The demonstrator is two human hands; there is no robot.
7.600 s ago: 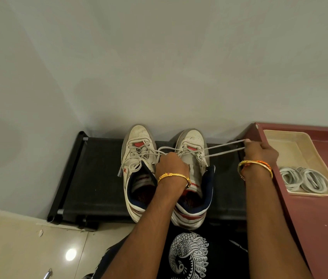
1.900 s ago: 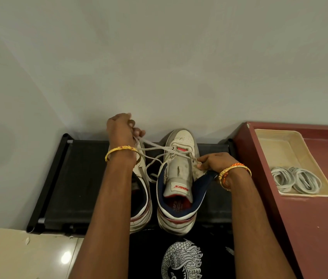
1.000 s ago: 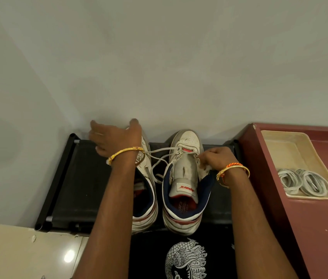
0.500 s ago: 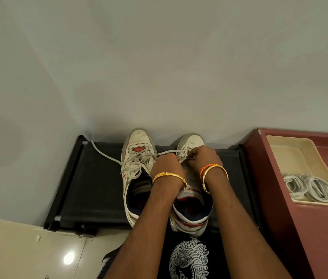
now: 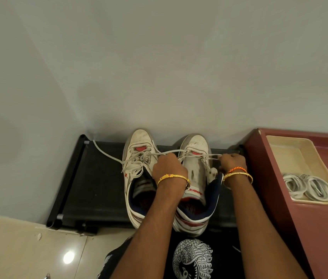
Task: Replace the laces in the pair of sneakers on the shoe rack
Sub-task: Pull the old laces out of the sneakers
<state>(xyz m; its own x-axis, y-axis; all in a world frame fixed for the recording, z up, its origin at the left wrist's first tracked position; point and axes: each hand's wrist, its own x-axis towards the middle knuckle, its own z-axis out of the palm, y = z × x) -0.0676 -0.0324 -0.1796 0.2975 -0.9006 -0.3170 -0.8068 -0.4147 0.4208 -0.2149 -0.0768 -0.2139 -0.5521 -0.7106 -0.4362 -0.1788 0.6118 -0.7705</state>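
Grey wall corner, black shoe rack (image 5: 98, 184) — both sneakers on it. Left hand (image 5: 169, 168) and right hand (image 5: 232, 163) each gripped the old lace (image 5: 181, 151) at the right sneaker (image 5: 196, 158). Risk: a hard tug could drag the shoe off, or the trailing lace could snag the left sneaker (image 5: 137, 158).

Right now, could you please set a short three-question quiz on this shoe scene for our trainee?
1. True or false: the right sneaker is laced up to the top eyelets.
2. Where do the coiled laces lie? A) on the floor B) in the tray C) inside the left sneaker
3. Fill in: a loose lace end trails across the black ____.

Key:
1. False: lace shows only at its toe-end eyelets, where the left hand and right hand work.
2. B
3. rack
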